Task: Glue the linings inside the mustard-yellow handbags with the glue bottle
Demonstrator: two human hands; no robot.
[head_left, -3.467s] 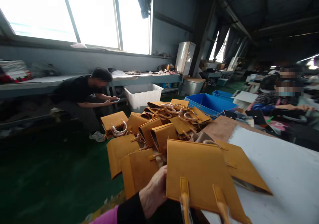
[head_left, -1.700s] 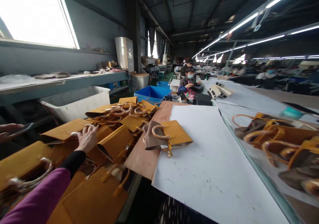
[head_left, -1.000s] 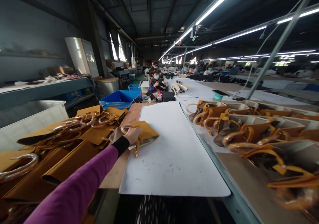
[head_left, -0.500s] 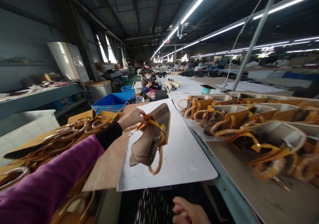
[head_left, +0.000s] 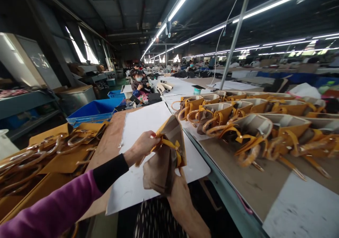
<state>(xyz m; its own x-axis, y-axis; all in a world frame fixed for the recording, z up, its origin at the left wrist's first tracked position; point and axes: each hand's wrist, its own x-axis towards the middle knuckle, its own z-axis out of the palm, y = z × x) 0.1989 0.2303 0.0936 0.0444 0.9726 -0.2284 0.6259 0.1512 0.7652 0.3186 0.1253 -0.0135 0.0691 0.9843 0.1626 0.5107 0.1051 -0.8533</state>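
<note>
A mustard-yellow handbag (head_left: 182,139) is held up over the white sheet, tilted, with its taupe cloth lining (head_left: 159,171) hanging out toward me. My left hand (head_left: 144,144) is closed on the bag's yellow strap at its left side. Lower down, my right hand (head_left: 181,194) is against the bag and lining from the right, near the lower edge; its fingers are mostly hidden behind the cloth, and it appears to grip the bag there.
Several similar bags (head_left: 280,125) with wrapped ring handles stand in rows on the right-hand table (head_left: 238,181). Yellow bag pieces (head_left: 58,160) are piled at my left. A blue bin (head_left: 90,111) and a seated person (head_left: 139,84) are beyond the white sheet (head_left: 140,121).
My right hand has come up from my lap to the bag. The bag is now nearer to me, still held by my left hand. The view has turned to the right.
</note>
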